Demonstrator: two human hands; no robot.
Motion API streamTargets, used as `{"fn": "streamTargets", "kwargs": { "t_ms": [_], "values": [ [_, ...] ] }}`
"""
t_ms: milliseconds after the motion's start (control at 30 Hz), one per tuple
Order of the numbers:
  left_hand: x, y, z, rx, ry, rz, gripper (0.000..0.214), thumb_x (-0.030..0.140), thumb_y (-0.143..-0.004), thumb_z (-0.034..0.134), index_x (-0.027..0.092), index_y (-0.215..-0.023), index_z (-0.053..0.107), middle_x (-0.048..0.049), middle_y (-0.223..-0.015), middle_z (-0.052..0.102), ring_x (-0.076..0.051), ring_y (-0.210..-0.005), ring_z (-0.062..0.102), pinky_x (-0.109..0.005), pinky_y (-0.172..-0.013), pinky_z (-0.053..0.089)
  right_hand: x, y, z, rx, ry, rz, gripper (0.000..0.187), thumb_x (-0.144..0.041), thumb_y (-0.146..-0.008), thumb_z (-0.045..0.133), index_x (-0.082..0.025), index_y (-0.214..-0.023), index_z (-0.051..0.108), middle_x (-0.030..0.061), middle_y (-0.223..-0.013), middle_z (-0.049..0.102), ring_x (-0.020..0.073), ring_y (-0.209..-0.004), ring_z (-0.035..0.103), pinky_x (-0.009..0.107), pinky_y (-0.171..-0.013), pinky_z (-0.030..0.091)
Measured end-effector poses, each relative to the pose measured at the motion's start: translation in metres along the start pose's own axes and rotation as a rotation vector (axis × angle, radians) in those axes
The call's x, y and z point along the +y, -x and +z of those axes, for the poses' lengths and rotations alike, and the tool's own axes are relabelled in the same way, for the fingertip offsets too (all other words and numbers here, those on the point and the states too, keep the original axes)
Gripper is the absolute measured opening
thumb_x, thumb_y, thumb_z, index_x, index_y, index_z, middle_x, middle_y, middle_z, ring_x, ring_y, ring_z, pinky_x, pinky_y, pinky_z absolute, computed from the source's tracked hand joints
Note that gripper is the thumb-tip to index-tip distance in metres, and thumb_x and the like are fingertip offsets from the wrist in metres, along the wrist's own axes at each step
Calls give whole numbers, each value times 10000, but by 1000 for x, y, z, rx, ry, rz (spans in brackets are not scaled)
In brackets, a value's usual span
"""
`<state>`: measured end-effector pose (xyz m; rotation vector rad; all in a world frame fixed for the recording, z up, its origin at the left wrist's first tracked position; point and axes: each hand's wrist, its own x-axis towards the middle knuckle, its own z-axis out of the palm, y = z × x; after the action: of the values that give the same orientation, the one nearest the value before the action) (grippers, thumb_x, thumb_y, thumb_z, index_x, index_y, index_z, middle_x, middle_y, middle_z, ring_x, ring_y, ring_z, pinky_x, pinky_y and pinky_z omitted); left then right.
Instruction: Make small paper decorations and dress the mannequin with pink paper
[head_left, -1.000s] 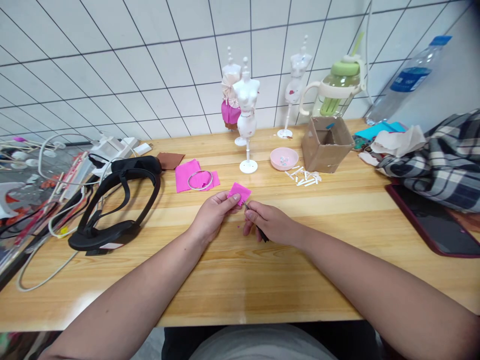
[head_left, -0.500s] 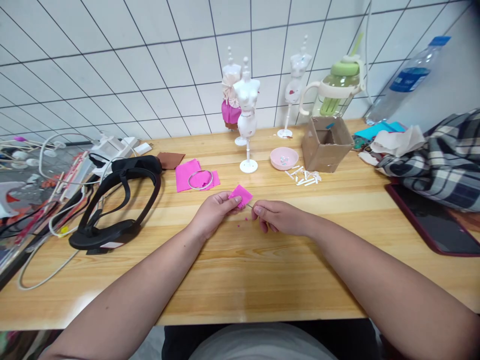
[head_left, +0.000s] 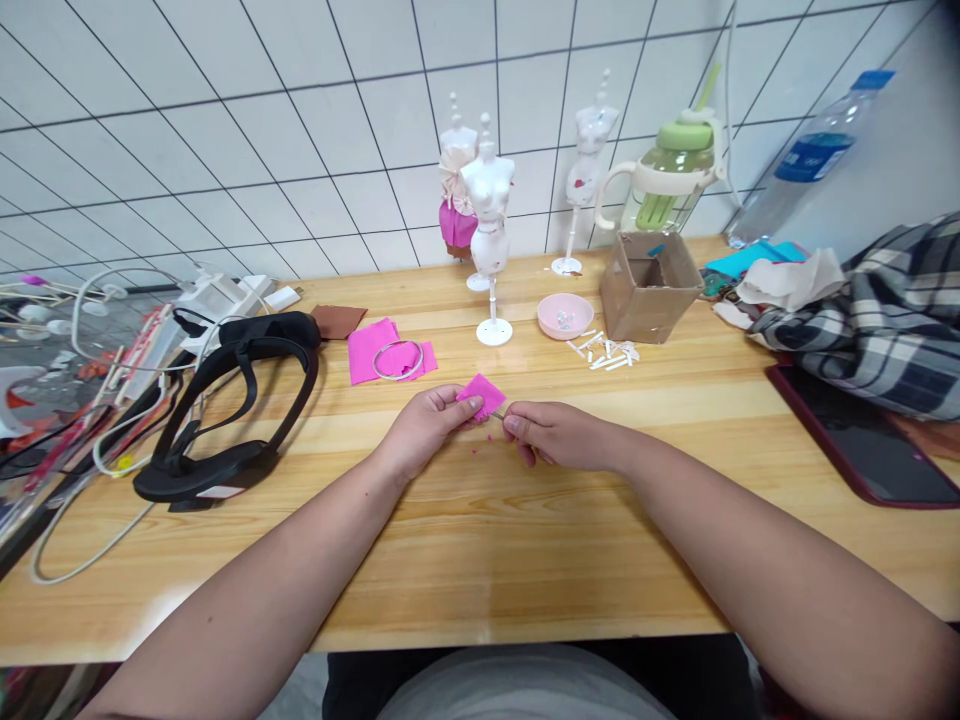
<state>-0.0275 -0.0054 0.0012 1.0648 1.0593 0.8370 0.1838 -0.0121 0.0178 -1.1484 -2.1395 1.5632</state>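
My left hand (head_left: 430, 428) is closed on a small square of bright pink paper or cloth (head_left: 482, 390), thumb on top. Its lower edge looks ragged or fringed. In my right hand (head_left: 541, 430) is a thin dark-tipped tool (head_left: 498, 415), mostly hidden by the curled fingers; its tip meets the pink piece's right lower edge. Tiny pink scraps lie on the table just below. Farther back to the left, a folded pink sheet (head_left: 364, 352) rests with a metal ring (head_left: 377, 366) on it. A white mannequin (head_left: 491, 240) stands upright beyond my hands.
Two more mannequins stand behind, the left one dressed (head_left: 457, 225). To the right are a pink bowl (head_left: 546, 328), white sticks (head_left: 609, 358), a cardboard box (head_left: 637, 305), a jug (head_left: 682, 165) and a tablet (head_left: 855, 440). A black headset (head_left: 255, 460) and cables lie left.
The tool's tip has moved slightly against the pink piece, and my right hand is a little nearer it. The whole view has shifted slightly; both hands keep their holds.
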Motion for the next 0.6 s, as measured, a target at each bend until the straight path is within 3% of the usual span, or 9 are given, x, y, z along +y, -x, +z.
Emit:
{"fn": "streamTargets", "kwargs": {
  "t_ms": [333,600],
  "values": [
    [2,2,1,-20,34,-43,250,386,-717,770,172,-844,747,-43,-799,740,-157,-710,640,-257,-708,472,-2,0,0,-16,-5,6,274,-387,-980,332,-197,-856,486,-30,-657,597,91,-520,445,227,-548,365],
    [2,2,-1,-76,-41,-34,310,423,-728,752,154,-883,739,-61,-834,737,-185,-779,651,-289,-773,473,-1,0,0,-17,20,-11,280,-384,-984,338,-205,-816,473,-31,-654,612,96,-525,462,231,-575,362]
  ]
}}
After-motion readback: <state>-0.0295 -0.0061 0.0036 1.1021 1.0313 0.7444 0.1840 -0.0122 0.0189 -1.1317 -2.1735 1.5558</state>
